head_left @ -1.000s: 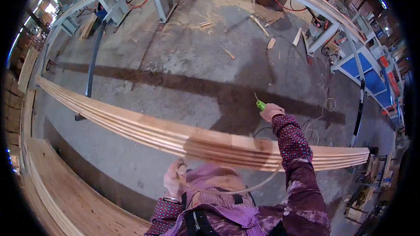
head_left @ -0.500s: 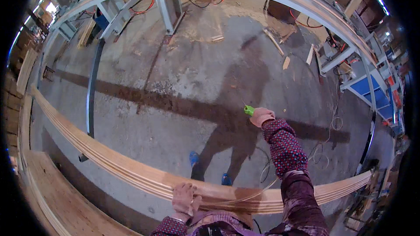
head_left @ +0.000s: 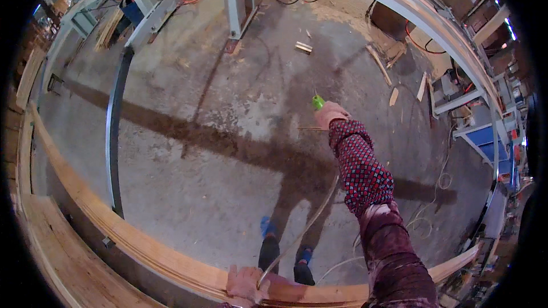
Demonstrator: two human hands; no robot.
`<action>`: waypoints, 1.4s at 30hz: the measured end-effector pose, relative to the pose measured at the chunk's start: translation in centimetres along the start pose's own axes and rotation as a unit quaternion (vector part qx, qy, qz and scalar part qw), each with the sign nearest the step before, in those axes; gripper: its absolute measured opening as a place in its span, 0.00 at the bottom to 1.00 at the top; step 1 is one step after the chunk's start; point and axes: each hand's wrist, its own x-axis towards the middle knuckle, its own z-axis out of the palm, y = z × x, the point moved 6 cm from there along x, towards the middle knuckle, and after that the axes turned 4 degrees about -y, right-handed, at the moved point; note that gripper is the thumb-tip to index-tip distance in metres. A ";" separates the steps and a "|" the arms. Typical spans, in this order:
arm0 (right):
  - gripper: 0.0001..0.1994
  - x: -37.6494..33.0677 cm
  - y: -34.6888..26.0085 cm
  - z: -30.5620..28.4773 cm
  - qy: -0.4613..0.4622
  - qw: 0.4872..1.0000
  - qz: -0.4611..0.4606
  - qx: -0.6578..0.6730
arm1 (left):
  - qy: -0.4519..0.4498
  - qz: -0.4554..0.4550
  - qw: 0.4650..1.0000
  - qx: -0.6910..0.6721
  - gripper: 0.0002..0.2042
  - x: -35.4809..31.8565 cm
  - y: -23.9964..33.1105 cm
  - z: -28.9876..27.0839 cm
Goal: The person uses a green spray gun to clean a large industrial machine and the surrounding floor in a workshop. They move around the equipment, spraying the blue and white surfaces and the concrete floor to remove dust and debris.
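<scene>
My right hand [head_left: 332, 115] is stretched far out over the concrete floor, closed round a green air blow gun [head_left: 318, 102] with a thin nozzle pointing away. A pale hose [head_left: 305, 229] curves up from beside my left hand toward my right forearm, which hides part of it. At the near edge, my left hand [head_left: 245, 284] is closed over a long grooved wooden board [head_left: 165, 262]. Its fingers reach the board's far edge, and the hose crosses close by them. The board runs from far left to near right, partly behind my right sleeve.
A long pale-framed bench [head_left: 237, 3] curves across the back. A dark metal bar [head_left: 116, 131] stretches from it toward me on the left. Wood scraps [head_left: 378, 64] lie on the floor. Another wide plank [head_left: 68, 251] is at the lower left; blue panels [head_left: 485, 147] stand at right.
My right hand has moved farther out and slightly left with the blow gun. The hose now arches higher beside my left hand. The board sits lower in view, with my left hand still on it.
</scene>
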 end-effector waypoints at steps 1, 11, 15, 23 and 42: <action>0.21 -0.1 -1.6 -1.0 -0.018 1.000 0.006 -0.015 | 0.103 -0.006 0.994 -0.035 0.16 -0.5 0.0 0.9; 0.19 2.1 -2.5 -1.4 -0.023 0.998 0.047 -0.029 | 0.017 0.108 0.957 -0.268 0.09 2.2 7.7 14.3; 0.18 2.9 -2.6 -0.6 -0.010 0.999 0.024 -0.046 | -0.001 0.095 0.946 -0.309 0.09 4.3 8.2 13.6; 0.16 6.5 -4.6 3.1 -0.002 0.995 -0.045 -0.092 | 0.028 0.035 0.950 -0.310 0.09 8.1 4.5 9.9; 0.16 11.3 14.7 2.2 -0.037 0.976 0.135 -0.169 | 0.126 -0.008 0.952 -0.279 0.09 19.3 -0.9 4.5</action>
